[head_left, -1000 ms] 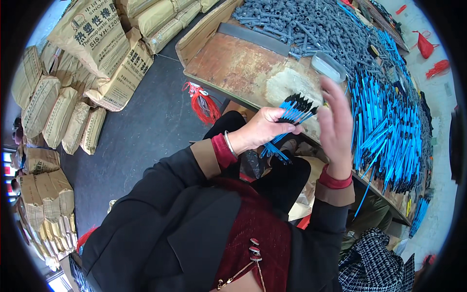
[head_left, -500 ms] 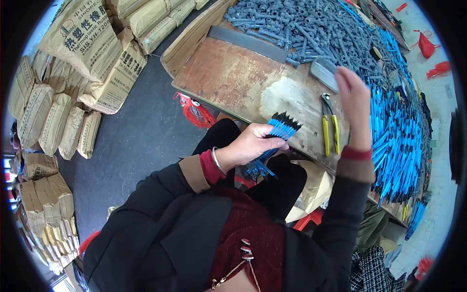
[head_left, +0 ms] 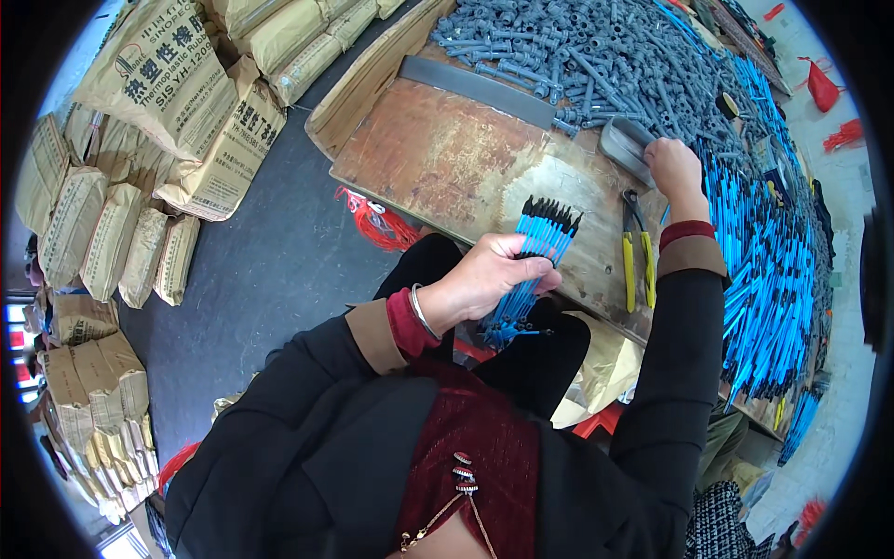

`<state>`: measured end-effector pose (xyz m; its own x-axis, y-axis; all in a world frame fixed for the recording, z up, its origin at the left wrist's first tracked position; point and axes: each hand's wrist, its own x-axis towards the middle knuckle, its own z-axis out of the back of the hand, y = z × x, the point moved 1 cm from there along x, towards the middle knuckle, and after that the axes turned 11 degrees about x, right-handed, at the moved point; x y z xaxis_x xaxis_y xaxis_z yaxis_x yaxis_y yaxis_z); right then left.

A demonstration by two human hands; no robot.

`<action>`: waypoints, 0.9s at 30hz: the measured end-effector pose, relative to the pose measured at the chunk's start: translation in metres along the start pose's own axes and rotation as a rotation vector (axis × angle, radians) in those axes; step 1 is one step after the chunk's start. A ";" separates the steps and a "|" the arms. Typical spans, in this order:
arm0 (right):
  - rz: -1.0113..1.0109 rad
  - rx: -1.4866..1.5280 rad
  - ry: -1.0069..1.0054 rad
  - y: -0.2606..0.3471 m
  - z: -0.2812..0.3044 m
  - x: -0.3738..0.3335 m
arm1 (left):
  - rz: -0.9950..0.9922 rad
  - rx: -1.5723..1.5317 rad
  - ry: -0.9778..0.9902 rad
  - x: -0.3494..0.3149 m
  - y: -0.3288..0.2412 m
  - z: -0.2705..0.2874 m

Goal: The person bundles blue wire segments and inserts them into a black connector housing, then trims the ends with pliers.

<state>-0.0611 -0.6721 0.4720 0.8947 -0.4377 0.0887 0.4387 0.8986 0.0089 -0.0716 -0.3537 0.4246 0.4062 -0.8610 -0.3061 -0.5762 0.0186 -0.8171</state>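
My left hand [head_left: 498, 275] is closed around a bundle of thin blue sticks [head_left: 545, 233] with black tips. The tips point up and away from me, and the lower ends fan out above my lap. At the right end of a small grey tray [head_left: 622, 149], my right hand [head_left: 677, 170] has its fingers bent together against the rim. Whatever those fingers hold, if anything, is hidden. Yellow-handled pliers [head_left: 638, 252] lie on the wooden table [head_left: 419, 140], just nearer to me than the right hand.
A large heap of grey plastic parts [head_left: 596, 56] covers the table's far side. Many blue sticks [head_left: 759, 279] are piled along the right. A grey metal strip [head_left: 475, 88] lies before the heap. Red netting [head_left: 377, 224] hangs by the front edge. Paper sacks [head_left: 168, 84] stand at left.
My right hand has come down from above the table to the tray's rim. My left hand keeps its hold on the bundle, which now stands more upright and shows more blue above the fingers.
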 end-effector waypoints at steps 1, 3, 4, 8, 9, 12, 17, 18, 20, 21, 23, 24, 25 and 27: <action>-0.032 0.006 -0.049 0.003 0.004 -0.005 | -0.006 -0.006 0.003 0.000 0.001 0.000; -0.069 0.010 -0.096 0.007 0.010 -0.016 | -0.010 0.017 0.012 0.003 0.002 0.001; 0.045 0.262 -0.351 0.009 0.015 -0.025 | -0.015 0.039 0.017 0.006 0.002 0.002; 0.352 1.631 -0.193 0.114 0.053 -0.116 | -0.052 0.023 0.004 -0.001 0.001 0.005; 0.490 1.887 -0.039 0.131 0.047 -0.143 | -0.078 0.012 0.024 -0.002 0.000 0.003; 0.493 2.004 0.386 0.171 0.030 -0.201 | -0.086 0.083 0.071 0.000 0.002 0.007; 0.605 1.955 0.421 0.209 0.006 -0.241 | -0.320 0.294 0.061 -0.003 0.020 0.004; 0.630 1.880 0.369 0.210 0.007 -0.242 | -0.325 0.296 0.065 -0.004 0.021 0.007; 0.413 2.052 0.040 0.187 0.016 -0.236 | -0.300 0.137 0.176 -0.009 0.020 0.012; 0.264 2.007 -0.078 0.173 0.027 -0.231 | -0.286 0.056 0.231 -0.011 0.019 0.012; 0.067 1.687 -0.207 0.148 0.049 -0.223 | -0.267 0.122 0.161 -0.009 0.018 0.007; 0.017 1.420 -0.222 0.138 0.057 -0.221 | -0.241 0.187 0.092 -0.006 0.018 0.004; 0.015 1.416 -0.229 0.133 0.057 -0.220 | -0.214 0.255 0.028 -0.005 0.017 0.001; 0.151 1.018 -0.383 0.125 0.053 -0.218 | -0.222 0.245 0.035 -0.004 0.018 0.000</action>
<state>-0.2058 -0.4625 0.5069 0.7710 -0.4406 0.4599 -0.1054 0.6238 0.7744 -0.0835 -0.3502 0.4112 0.4758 -0.8745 -0.0943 -0.2872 -0.0531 -0.9564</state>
